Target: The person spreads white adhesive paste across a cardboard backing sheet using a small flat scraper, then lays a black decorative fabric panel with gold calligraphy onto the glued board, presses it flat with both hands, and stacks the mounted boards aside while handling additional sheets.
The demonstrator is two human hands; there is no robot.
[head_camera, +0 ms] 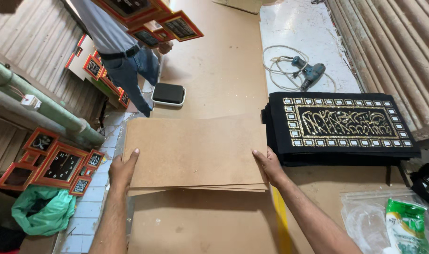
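A stack of brown fibreboard sheets [195, 150] lies on the brown worktable [214, 70] in front of me. My left hand [122, 168] grips the stack's left edge, fingers on top. My right hand [269, 164] holds the right edge the same way. The lower sheets stick out slightly at the near edge. Right of the stack, touching distance from my right hand, lies a pile of black cloth panels [341, 127] with gold ornamental embroidery.
A blue power drill [308, 73] with a coiled white cable lies at the back right. A black scale [168, 93] sits at the table's left edge. Another person [122, 51] stands at back left carrying red-framed pictures. Clear plastic bags [393, 221] lie at near right.
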